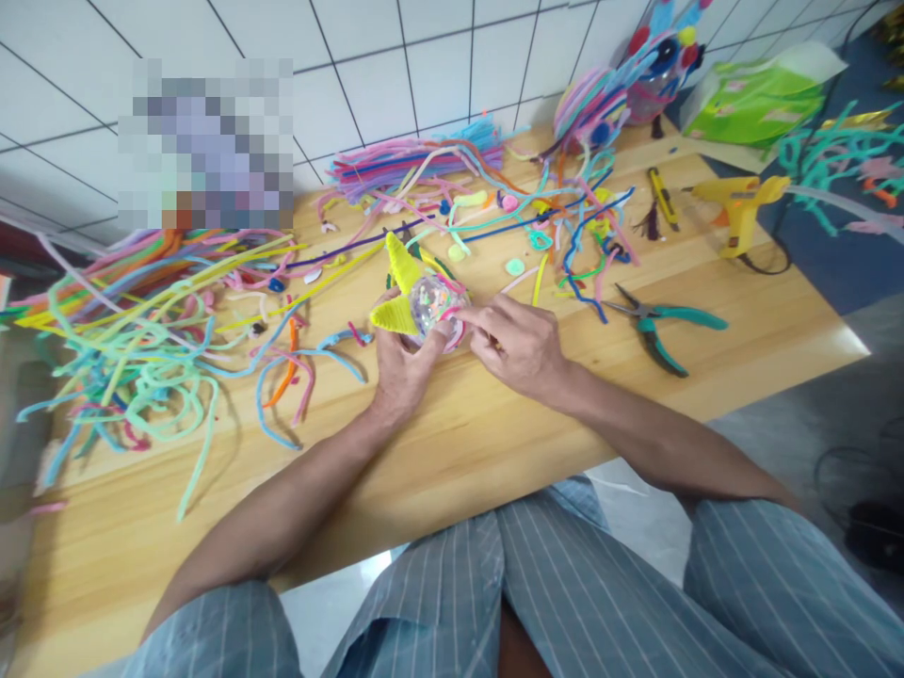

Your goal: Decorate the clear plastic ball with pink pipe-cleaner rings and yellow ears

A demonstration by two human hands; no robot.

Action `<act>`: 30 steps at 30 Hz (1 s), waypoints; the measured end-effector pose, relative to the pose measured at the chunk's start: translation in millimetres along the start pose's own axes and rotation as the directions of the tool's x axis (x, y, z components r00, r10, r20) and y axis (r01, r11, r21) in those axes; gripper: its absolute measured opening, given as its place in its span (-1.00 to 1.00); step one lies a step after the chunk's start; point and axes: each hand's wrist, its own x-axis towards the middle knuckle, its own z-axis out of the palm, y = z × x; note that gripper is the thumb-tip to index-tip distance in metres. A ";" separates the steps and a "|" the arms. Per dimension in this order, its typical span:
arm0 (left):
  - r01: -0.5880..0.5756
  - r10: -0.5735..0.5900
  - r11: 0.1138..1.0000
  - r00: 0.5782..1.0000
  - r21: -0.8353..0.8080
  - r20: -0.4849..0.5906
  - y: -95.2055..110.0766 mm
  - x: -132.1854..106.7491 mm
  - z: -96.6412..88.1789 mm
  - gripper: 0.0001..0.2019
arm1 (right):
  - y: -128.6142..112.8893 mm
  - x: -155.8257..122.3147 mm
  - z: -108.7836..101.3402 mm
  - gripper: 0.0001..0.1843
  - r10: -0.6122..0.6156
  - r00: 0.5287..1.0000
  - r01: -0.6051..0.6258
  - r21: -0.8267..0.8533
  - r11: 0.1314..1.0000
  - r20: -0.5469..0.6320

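A clear plastic ball (pixel 427 299) with small coloured bits inside and a pink strip along its edge is held above the wooden table. Two yellow pointed pieces (pixel 399 314), wrapped in pipe cleaner, stick out from its left side. My left hand (pixel 404 369) grips the ball from below and the left, thumb against its front. On the right side, my right hand (pixel 519 344) has its index finger pressed on the ball's pink edge, the other fingers curled. Whether those curled fingers hold anything small is hidden.
Loose pipe cleaners (pixel 162 386) are heaped at the left, with a bundle (pixel 416 169) along the wall. To the right lie teal-handled pliers (pixel 653 325), a yellow glue gun (pixel 741 212) and a yellow utility knife (pixel 662 198). A decorated ball (pixel 653 89) stands at the back right.
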 end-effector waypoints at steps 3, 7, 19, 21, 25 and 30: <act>-0.007 0.007 1.000 1.000 0.009 0.013 0.7 0.4 -0.3 -0.21 | 2.5 0.7 -1.8 -0.66 -0.035 0.999 0.034 -0.029 0.999 -0.028; -0.001 0.001 1.000 1.000 0.017 0.013 1.6 0.3 -0.9 -0.22 | 6.0 1.5 -4.7 -0.65 -0.046 0.999 0.047 -0.043 0.998 0.009; 0.018 -0.018 1.000 0.999 0.008 0.036 3.2 1.9 -1.2 -0.17 | 11.6 2.3 -3.7 -0.68 -0.081 0.997 0.081 -0.077 0.994 0.007; 0.014 -0.014 1.000 0.999 -0.003 0.040 3.8 2.5 -1.4 -0.15 | 12.3 2.0 -2.4 -0.69 -0.105 0.994 0.103 -0.090 0.991 -0.019; 0.011 -0.010 1.000 0.998 -0.008 0.058 3.7 4.4 -1.1 -0.15 | 12.6 2.2 -1.4 -0.69 -0.106 0.994 0.104 -0.097 0.990 -0.017; -0.008 0.007 1.000 0.999 0.028 0.049 1.5 6.5 -1.2 -0.13 | 11.5 5.1 -3.6 -0.70 -0.146 0.988 0.139 -0.138 0.981 -0.043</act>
